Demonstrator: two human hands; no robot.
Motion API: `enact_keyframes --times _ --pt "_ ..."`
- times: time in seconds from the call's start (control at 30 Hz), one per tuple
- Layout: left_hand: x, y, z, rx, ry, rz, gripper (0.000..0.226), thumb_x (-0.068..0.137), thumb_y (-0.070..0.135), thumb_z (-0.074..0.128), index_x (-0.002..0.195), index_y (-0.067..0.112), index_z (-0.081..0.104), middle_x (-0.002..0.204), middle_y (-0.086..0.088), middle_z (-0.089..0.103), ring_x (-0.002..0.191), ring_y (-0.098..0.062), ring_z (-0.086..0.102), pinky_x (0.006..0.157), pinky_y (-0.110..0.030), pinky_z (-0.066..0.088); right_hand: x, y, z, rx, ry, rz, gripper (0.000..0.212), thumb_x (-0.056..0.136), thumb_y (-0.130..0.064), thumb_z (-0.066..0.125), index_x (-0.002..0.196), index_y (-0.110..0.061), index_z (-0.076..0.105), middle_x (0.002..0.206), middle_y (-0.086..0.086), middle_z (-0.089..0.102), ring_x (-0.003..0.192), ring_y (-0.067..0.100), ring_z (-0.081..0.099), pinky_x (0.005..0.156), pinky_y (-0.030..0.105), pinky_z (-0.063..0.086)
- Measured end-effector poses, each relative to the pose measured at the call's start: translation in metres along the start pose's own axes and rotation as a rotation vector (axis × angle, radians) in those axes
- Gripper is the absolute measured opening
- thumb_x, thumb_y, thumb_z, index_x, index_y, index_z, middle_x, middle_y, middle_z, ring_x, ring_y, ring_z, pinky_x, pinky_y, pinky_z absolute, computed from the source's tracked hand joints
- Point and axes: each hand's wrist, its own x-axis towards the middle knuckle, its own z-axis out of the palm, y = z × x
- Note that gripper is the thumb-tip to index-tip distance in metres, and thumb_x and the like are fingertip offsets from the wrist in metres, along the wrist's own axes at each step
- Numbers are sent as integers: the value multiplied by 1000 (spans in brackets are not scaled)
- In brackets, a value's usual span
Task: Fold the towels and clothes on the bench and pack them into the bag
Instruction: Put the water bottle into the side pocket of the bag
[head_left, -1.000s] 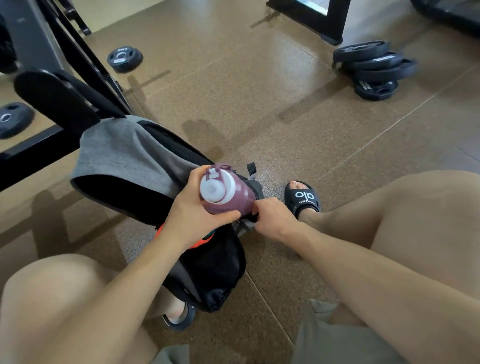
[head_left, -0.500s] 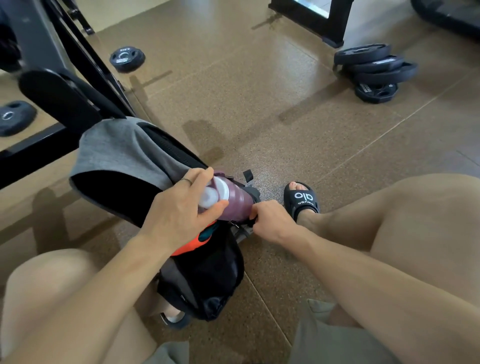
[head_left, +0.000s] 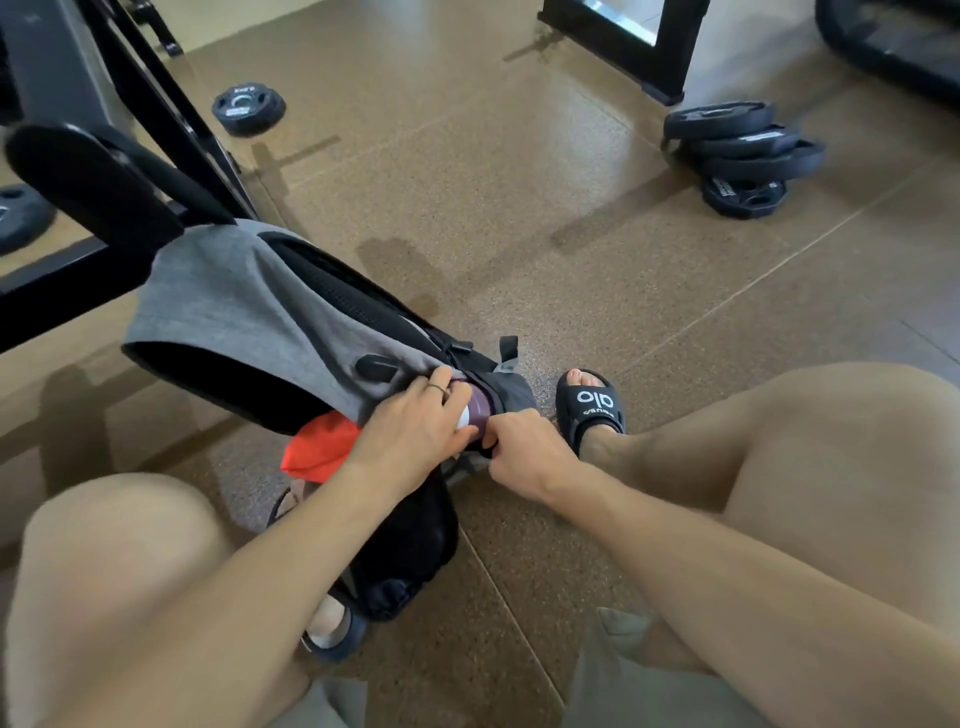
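Note:
A grey and black backpack (head_left: 234, 312) lies on the floor between my knees. A maroon bottle (head_left: 479, 410) with a white cap sits mostly inside its side pocket, only the top showing. My left hand (head_left: 415, 431) covers the bottle's cap, palm and fingers pressing on it. My right hand (head_left: 524, 447) pinches the edge of the side pocket right beside the bottle. An orange-red cloth (head_left: 319, 449) pokes out of the bag's open main compartment, under my left wrist.
A black gym machine frame with a padded roller (head_left: 93, 192) stands at the left. A stack of weight plates (head_left: 743, 156) lies at the back right, single plates (head_left: 248, 106) at the back left. My sandalled right foot (head_left: 592, 405) is beside the bag.
The bottle has gone from held above the pocket to pushed deep into it. My left hand moved from gripping its side to pressing on its cap. The right hand stayed at the pocket.

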Motion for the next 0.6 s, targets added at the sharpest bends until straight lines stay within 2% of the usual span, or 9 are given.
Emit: enact_keyframes --times 0.07,0.13,0.23,0.3,0.37,0.43,0.47,0.53,0.6 --pt "4 -1 0 0 -23 -6 60 69 48 85 109 8 63 117 -13 63 80 -29 67 48 -37 52 5 4 0 41 4 30 21 79 -15 59 96 -16 71 98 10 73 96 35 66 82 41 56" --pt "1 -3 -3 6 -32 -15 73 67 55 84 121 11 62 130 -14 60 82 -28 68 54 -34 54 9 4 2 58 8 43 20 80 -14 59 95 -14 72 97 11 73 95 35 66 81 40 56" --pt "-12 -7 -15 -13 6 -31 81 66 52 85 129 11 57 134 -18 54 85 -31 66 63 -36 54 15 3 8 92 -11 53 23 80 -11 58 97 -12 73 97 10 74 95 33 67 82 39 56" --pt "-26 -12 -24 -40 50 12 68 70 39 83 124 8 56 123 -16 54 89 -32 62 67 -39 53 20 0 12 124 -35 60 27 77 -13 54 96 -12 73 98 10 74 97 35 67 84 40 56" --pt "-45 -20 -26 -87 58 93 46 73 25 78 110 8 56 108 -13 56 84 -32 61 63 -41 53 26 -2 15 143 -54 67 29 76 -13 53 96 -11 73 98 11 74 97 36 66 84 41 56" --pt "-66 -29 -22 -100 -49 117 34 79 32 71 102 14 54 99 -7 55 83 -30 62 60 -40 50 31 -7 19 155 -53 75 27 77 -9 54 96 -9 73 98 12 74 97 36 65 84 41 55" --pt "-75 -31 -19 -116 -154 61 37 84 42 66 108 17 53 102 -4 54 88 -29 62 62 -39 49 33 -8 22 166 -53 82 26 77 -8 54 95 -8 73 97 13 74 97 35 65 84 40 55" --pt "-87 -32 -6 -103 -372 -44 58 91 55 58 140 28 43 122 -4 49 105 -28 57 71 -36 44 37 -12 27 198 -61 104 23 76 -9 54 91 -8 73 93 14 73 94 35 65 82 40 55" --pt "-87 -26 5 -32 -492 -5 70 95 57 53 156 42 21 139 -8 43 118 -29 51 76 -36 37 39 -16 32 231 -74 125 21 75 -12 55 87 -8 71 88 14 72 89 35 65 79 37 55"
